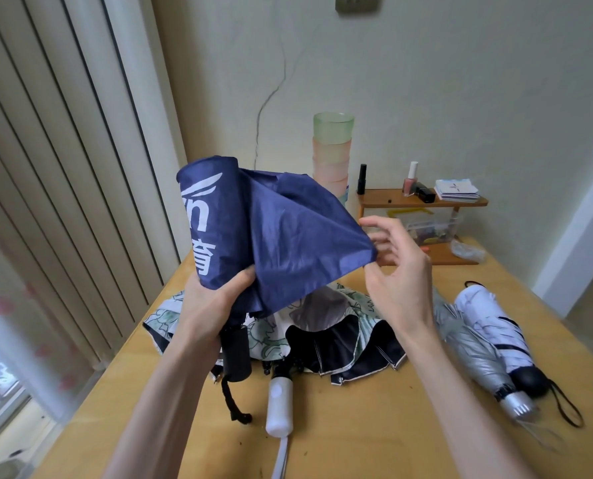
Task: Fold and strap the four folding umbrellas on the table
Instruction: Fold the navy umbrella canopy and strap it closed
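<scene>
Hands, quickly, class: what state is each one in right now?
Left hand: grips the navy umbrella by its rolled canopy.
Right hand: pinches its loose flap's corner.

A home room, vertical blinds at the window, cracked plaster wall, nail polish on a small wooden shelf
</scene>
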`<action>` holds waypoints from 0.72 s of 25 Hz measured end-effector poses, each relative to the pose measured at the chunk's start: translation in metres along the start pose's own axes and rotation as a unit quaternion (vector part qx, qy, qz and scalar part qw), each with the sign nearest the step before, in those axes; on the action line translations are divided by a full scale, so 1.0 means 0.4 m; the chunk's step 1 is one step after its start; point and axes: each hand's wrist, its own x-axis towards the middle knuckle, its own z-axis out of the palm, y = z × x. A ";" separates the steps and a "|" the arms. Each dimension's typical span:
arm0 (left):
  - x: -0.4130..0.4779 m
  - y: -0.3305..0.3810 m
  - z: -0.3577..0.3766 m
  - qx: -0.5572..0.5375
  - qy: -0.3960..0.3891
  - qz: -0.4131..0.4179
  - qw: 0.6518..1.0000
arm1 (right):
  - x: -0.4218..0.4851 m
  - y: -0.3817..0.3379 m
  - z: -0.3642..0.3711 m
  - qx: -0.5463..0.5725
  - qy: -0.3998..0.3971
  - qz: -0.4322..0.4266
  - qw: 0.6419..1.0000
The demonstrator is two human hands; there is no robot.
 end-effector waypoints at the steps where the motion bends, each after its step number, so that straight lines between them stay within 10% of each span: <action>1: 0.003 0.001 -0.003 0.005 0.012 0.003 1.000 | -0.001 0.004 -0.004 -0.049 0.008 -0.038 0.998; 4: 0.004 0.003 -0.003 0.005 0.039 0.003 0.999 | 0.007 0.006 -0.017 -0.102 0.005 -0.095 0.990; 9: -0.001 0.006 -0.038 0.133 -0.023 0.071 0.988 | 0.025 -0.022 -0.081 -0.033 -0.370 0.047 0.927; 18: -0.028 0.022 -0.049 0.262 -0.208 0.052 0.941 | 0.021 -0.074 -0.023 0.127 -0.147 0.015 0.981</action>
